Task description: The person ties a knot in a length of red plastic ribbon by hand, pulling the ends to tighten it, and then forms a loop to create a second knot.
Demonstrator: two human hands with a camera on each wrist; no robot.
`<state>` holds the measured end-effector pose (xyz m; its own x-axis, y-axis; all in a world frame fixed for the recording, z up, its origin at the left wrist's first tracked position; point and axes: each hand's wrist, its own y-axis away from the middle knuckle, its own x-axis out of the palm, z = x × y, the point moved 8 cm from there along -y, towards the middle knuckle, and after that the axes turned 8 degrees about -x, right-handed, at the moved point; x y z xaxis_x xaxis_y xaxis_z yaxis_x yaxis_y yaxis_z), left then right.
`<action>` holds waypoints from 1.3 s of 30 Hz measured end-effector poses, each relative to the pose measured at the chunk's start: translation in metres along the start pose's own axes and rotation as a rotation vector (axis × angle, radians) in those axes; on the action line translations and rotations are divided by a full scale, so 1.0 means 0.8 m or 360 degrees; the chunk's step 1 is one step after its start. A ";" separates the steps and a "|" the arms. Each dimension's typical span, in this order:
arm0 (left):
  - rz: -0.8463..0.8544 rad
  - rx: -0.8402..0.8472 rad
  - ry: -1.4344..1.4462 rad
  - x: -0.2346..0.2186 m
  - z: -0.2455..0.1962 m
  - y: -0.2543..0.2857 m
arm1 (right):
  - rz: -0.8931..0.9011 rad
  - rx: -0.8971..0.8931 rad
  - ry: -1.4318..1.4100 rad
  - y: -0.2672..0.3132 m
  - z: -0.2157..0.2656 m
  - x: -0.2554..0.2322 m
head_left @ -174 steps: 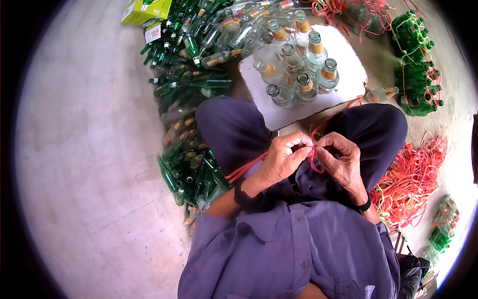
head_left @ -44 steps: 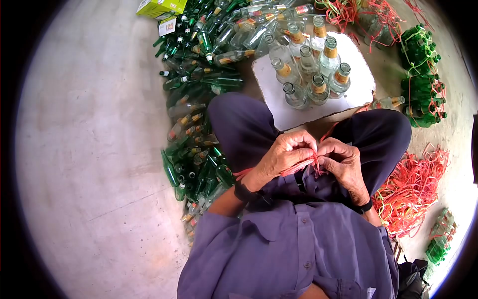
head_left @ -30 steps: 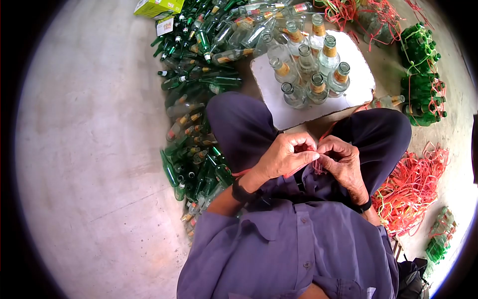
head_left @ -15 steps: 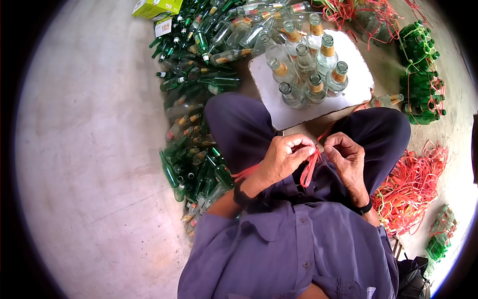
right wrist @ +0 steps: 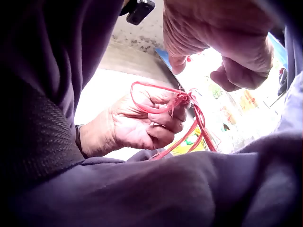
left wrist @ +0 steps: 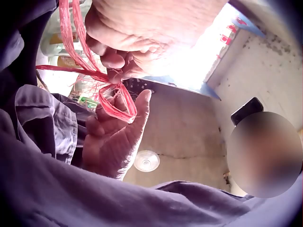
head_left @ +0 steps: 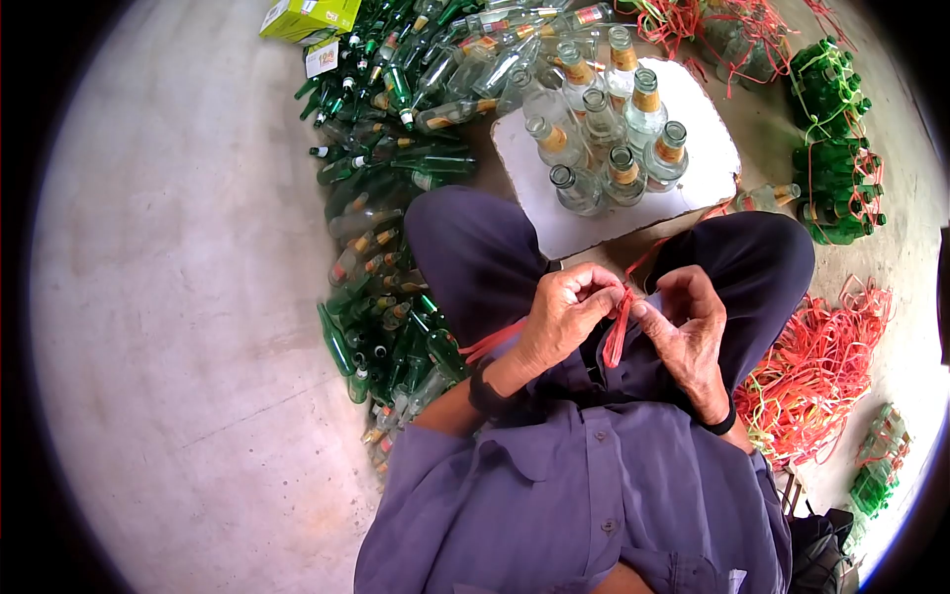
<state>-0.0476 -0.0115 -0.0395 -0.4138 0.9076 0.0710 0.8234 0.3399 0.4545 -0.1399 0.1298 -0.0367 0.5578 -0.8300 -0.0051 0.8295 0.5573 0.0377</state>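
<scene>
My left hand (head_left: 567,315) pinches a red plastic string (head_left: 617,332) between thumb and fingertips, over the lap. The string is knotted right at the pinch, and a loop of it hangs down. In the right wrist view the loop (right wrist: 147,101) sticks out beside the left hand (right wrist: 142,123), with frayed ends at the knot. Close by on the right is my right hand (head_left: 690,332), its thumb straight and fingers loosely bent, holding nothing. The left wrist view has the right hand (left wrist: 111,137) just behind the loop. Other strands (left wrist: 75,38) trail away from the left hand.
Several clear bottles (head_left: 604,124) stand on a white board (head_left: 703,129) beyond the knees. Loose bottles (head_left: 396,198) lie heaped on the left. To the right are a pile of red string (head_left: 816,376) and tied bundles of green bottles (head_left: 836,183). A green box (head_left: 312,18) sits far left.
The string was bunched between both hands; now its loop hangs from the left hand's pinch. The right hand has let go and drawn slightly right, its fingers loosening.
</scene>
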 end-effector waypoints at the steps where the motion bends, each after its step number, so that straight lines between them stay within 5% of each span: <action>1: -0.0027 0.0047 0.0029 0.000 -0.002 0.000 | 0.0100 0.0044 0.0042 0.002 -0.006 0.003; 7: -0.0077 0.0025 -0.0011 -0.001 -0.005 0.003 | 0.0217 -0.0062 0.0018 0.004 -0.011 0.017; 22: 0.0172 -0.0182 0.0388 0.008 0.018 -0.006 | 0.0395 0.0502 -0.0584 0.004 -0.038 0.023; 29: 0.0179 -0.0279 0.0558 0.007 0.033 -0.011 | 0.0342 0.0419 -0.0553 0.001 -0.039 0.026; 35: -0.0140 0.0377 -0.0282 -0.001 -0.026 -0.003 | 0.0354 0.0329 -0.0359 -0.004 -0.039 0.025; 37: -0.0190 0.0981 -0.0935 0.015 -0.060 0.012 | 0.0331 0.0324 -0.0361 -0.005 -0.038 0.026; 39: -0.0210 0.0948 -0.0933 0.015 -0.061 0.012 | 0.0327 0.0354 -0.0378 -0.006 -0.041 0.025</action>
<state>-0.0636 -0.0096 0.0093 -0.3882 0.7764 -0.4964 0.9175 0.3762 -0.1292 -0.1317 0.1116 -0.0696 0.6680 -0.6989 0.2555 0.6601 0.7151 0.2301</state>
